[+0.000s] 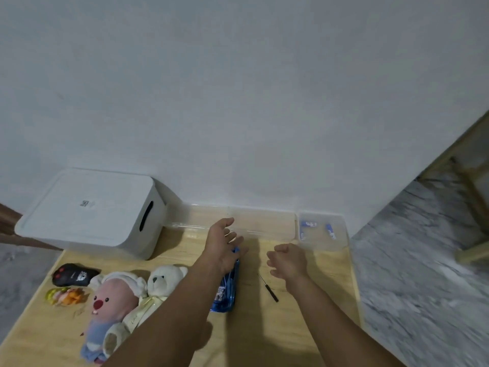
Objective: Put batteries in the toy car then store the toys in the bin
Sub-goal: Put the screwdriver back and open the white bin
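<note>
On the wooden table [264, 327], the blue toy car [225, 290] lies with its long axis running from the near edge toward the wall, its far end hidden under the left hand [225, 246]. This hand is above the car with fingers spread; contact I cannot tell. The right hand [287, 259] hangs beside it, fingers loosely curled, holding nothing. A small screwdriver [268, 288] lies between the arms. The white bin [87, 213], lid on, stands at the far left, and the batteries [309, 223] sit in a clear tray [341, 241] at the far right.
</note>
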Tool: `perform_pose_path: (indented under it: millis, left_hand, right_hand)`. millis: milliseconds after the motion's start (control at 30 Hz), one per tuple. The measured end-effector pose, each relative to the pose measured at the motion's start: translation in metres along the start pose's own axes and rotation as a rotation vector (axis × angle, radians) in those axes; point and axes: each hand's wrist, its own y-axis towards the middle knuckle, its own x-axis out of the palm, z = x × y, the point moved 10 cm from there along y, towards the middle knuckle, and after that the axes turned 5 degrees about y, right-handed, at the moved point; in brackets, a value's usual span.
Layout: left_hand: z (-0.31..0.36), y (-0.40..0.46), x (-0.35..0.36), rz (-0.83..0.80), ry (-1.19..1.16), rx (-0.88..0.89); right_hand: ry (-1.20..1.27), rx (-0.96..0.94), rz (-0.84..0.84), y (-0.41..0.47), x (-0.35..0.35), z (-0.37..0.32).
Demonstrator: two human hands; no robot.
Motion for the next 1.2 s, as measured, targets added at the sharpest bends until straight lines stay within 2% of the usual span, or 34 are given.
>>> perform_pose_path:
  millis: [33,100,167,267,467,667,867,1100,1200]
  left_hand:
    - [0.000,0.001,-0.001,0.007,0.032,0.002]
    - [0.000,0.003,-0.006,0.035,0.102,0.017]
    - [0.004,0.005,-0.016,0.078,0.120,0.040]
    - [0.011,0.007,-0.035,0.129,0.035,0.054]
    - [0.030,0.008,-0.069,0.139,-0.158,0.050]
    - [0.054,0.008,-0.088,0.081,-0.287,0.055]
    - [0.065,0.007,-0.092,-0.010,-0.386,0.016]
    - [0.078,0.003,-0.081,-0.081,-0.354,0.036]
    - [0.083,0.002,-0.081,-0.057,-0.209,0.065]
  right_hand:
    - [-0.162,-0.059,0.004,-0.002,-0.001,-0.003]
    - [-0.641,-0.168,-0.060,-0.008,0.009,-0.006]
    - [-1.031,-0.172,-0.118,-0.017,0.017,0.002]
    - [-1.265,-0.199,-0.088,-0.021,0.020,0.009]
    - [-1.308,-0.232,-0.076,-0.027,0.029,0.006]
    - [-1.066,-0.472,0.009,-0.043,0.063,-0.051]
    - [-0.955,-0.603,-0.154,-0.052,0.130,-0.075]
    - [-1.058,-0.675,-0.098,-0.046,0.152,-0.076]
    - [-1.115,-0.750,-0.043,-0.046,0.156,-0.080]
